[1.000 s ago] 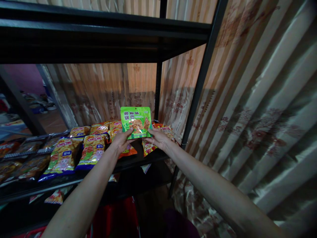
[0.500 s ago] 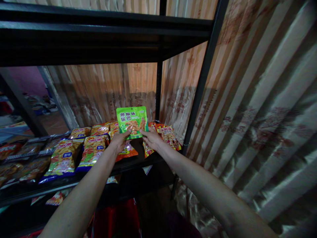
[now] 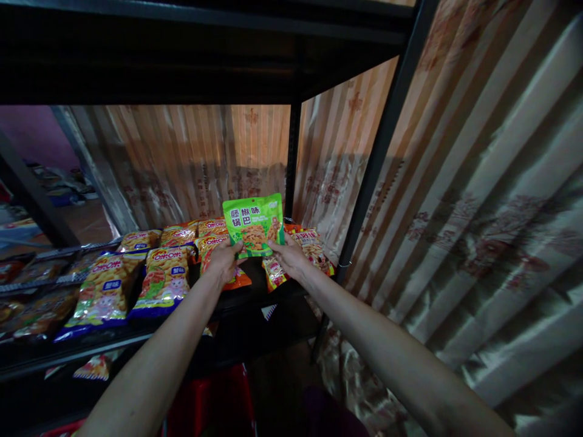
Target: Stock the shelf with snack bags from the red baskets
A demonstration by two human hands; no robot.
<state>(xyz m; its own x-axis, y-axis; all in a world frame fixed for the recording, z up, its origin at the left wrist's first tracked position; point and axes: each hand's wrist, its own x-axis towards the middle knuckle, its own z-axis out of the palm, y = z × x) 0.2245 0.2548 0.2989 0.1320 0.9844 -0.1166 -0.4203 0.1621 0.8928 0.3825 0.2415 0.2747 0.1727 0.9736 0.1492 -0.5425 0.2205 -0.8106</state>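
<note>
Both my hands hold a green snack bag (image 3: 253, 227) upright, its printed front toward me, above the shelf. My left hand (image 3: 224, 260) pinches its lower left corner, thumb on the front. At the lower right corner my right hand (image 3: 286, 255) grips it the same way. Behind and left of the bag lies an orange snack bag (image 3: 237, 280), partly hidden by my left hand. To the right, red and yellow snack bags (image 3: 314, 246) lie near the shelf's end, partly covered by my right hand.
Yellow and blue snack bags (image 3: 164, 279) and darker packets (image 3: 48, 309) lie in rows to the left. A black shelf post (image 3: 371, 164) stands at the right, with a patterned curtain (image 3: 455, 230) beyond. A red container (image 3: 223, 400) sits below. The upper shelf (image 3: 182, 67) hangs overhead.
The green bag has shifted slightly right in view, still held by both hands, and tilted a little. The camera view has moved, so the upper shelf fills more of the top.
</note>
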